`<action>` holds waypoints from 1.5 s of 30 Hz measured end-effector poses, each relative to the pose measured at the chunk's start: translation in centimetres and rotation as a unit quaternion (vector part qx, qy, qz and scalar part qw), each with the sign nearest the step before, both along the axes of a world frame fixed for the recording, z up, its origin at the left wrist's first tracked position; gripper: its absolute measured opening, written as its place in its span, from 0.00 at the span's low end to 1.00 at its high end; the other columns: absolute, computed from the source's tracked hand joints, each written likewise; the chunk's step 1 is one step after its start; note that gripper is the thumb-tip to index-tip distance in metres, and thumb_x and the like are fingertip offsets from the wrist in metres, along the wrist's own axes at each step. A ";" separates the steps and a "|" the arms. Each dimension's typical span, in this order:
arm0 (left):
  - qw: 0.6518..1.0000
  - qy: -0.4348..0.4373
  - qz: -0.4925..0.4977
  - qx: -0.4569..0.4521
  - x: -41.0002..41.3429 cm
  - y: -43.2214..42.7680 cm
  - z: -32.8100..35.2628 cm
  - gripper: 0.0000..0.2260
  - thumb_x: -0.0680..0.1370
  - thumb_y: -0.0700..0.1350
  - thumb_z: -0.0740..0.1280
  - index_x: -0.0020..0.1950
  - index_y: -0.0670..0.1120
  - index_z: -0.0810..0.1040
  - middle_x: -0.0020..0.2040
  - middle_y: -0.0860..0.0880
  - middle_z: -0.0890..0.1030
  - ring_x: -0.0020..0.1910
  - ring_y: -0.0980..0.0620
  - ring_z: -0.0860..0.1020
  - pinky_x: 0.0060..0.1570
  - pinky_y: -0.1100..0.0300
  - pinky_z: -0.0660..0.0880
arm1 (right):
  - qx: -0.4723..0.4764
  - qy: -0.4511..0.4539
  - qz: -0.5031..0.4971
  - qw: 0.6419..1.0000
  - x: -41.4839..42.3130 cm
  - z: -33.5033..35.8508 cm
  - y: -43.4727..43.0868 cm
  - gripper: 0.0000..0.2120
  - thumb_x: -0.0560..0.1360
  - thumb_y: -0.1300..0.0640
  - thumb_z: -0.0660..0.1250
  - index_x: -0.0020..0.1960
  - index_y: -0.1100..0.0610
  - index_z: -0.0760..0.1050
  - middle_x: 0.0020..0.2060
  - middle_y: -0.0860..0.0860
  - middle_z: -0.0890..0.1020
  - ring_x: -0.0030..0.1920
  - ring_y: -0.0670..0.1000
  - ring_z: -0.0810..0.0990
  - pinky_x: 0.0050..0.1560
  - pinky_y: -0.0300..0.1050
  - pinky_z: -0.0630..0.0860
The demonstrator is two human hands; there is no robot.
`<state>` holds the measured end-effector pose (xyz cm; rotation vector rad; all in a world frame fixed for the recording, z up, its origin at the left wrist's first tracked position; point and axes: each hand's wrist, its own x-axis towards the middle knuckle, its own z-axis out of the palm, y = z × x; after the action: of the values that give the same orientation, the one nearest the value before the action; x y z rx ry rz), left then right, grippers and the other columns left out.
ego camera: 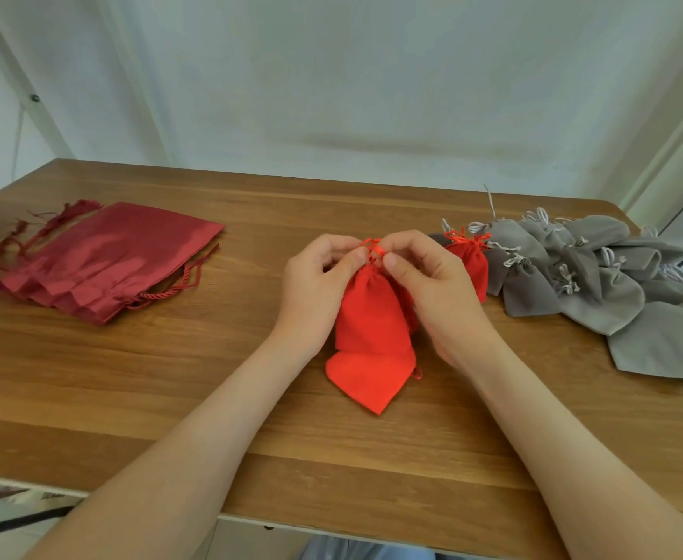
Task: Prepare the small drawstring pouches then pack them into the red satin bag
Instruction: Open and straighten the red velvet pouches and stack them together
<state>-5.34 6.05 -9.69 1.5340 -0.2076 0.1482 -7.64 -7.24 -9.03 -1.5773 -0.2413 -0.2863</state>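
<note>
both hands, left hand [318,276] and right hand [432,276], pinch the cord at the red pouch [366,313] neck, mid-table. soft, light, limp cloth; best held at the gathered neck.

A dark red satin bag [105,260] lies flat at left, cords loose. At centre, fingers [394,260] pinch the drawstring of an upright bright red pouch [368,313], above a second red pouch [368,379] lying flat. Grey pouches [598,284] heap at right, a third red pouch [471,262] beside them.

plain room: wooden table [170,377] against a white wall [331,74].
</note>
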 end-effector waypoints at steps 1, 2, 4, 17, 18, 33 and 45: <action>1.000 -0.009 0.000 0.024 0.0 0.0 -0.1 0.05 0.76 0.41 0.69 0.46 0.51 0.82 0.44 0.50 0.84 0.47 0.52 0.82 0.53 0.50 0.77 | -0.065 -0.022 -0.027 0.997 0.0 -0.1 0.1 0.14 0.76 0.69 0.63 0.44 0.51 0.77 0.41 0.41 0.80 0.46 0.41 0.77 0.51 0.35 0.71; 0.999 -0.018 0.000 0.046 -0.1 0.1 -0.1 0.05 0.76 0.43 0.68 0.46 0.51 0.83 0.45 0.52 0.84 0.48 0.53 0.81 0.54 0.50 0.77 | -0.131 -0.054 -0.055 0.988 0.0 -0.2 0.2 0.14 0.75 0.69 0.62 0.45 0.50 0.77 0.43 0.39 0.80 0.48 0.41 0.77 0.53 0.35 0.70; 0.997 -0.027 -0.003 0.072 -0.2 0.1 0.0 0.06 0.77 0.43 0.68 0.47 0.51 0.83 0.46 0.54 0.84 0.49 0.56 0.81 0.54 0.51 0.76 | -0.228 -0.119 -0.091 0.962 0.0 -0.4 0.3 0.13 0.74 0.69 0.62 0.48 0.52 0.78 0.45 0.36 0.78 0.51 0.42 0.76 0.55 0.32 0.69; 0.940 -0.206 0.025 0.270 -0.4 -0.2 -0.4 0.04 0.78 0.43 0.66 0.46 0.46 0.81 0.38 0.60 0.75 0.44 0.58 0.70 0.45 0.74 0.64 | -0.250 -0.080 -0.125 0.957 -0.2 -0.6 0.2 0.13 0.74 0.69 0.65 0.56 0.61 0.67 0.38 0.37 0.78 0.40 0.35 0.75 0.43 0.26 0.68; 0.938 -0.212 0.037 0.272 -0.4 -0.2 -0.4 0.06 0.78 0.43 0.65 0.43 0.46 0.80 0.37 0.59 0.76 0.43 0.58 0.70 0.44 0.74 0.64 | -0.245 -0.073 -0.120 0.959 -0.2 -0.6 0.3 0.15 0.74 0.68 0.66 0.58 0.59 0.67 0.37 0.40 0.78 0.41 0.38 0.76 0.44 0.27 0.69; 0.988 -0.096 -0.019 0.123 -0.4 -0.4 0.1 0.09 0.78 0.42 0.66 0.53 0.55 0.77 0.41 0.49 0.81 0.40 0.56 0.77 0.41 0.64 0.71 | -0.232 -0.058 -0.174 0.955 -0.3 -0.7 0.8 0.06 0.74 0.67 0.66 0.45 0.56 0.75 0.38 0.46 0.80 0.43 0.43 0.78 0.47 0.38 0.72; 0.989 0.093 -0.101 -0.052 0.1 -0.2 0.3 0.06 0.78 0.39 0.65 0.49 0.43 0.82 0.44 0.45 0.82 0.43 0.51 0.79 0.47 0.58 0.76 | -0.222 -0.064 -0.157 0.960 -0.4 -0.4 0.7 0.14 0.74 0.68 0.65 0.51 0.53 0.66 0.40 0.43 0.76 0.44 0.40 0.76 0.47 0.30 0.69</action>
<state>-5.25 5.88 -9.43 1.4047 -0.2021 -0.1418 -8.04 -6.52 -9.42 -2.0480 -0.1591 -0.6153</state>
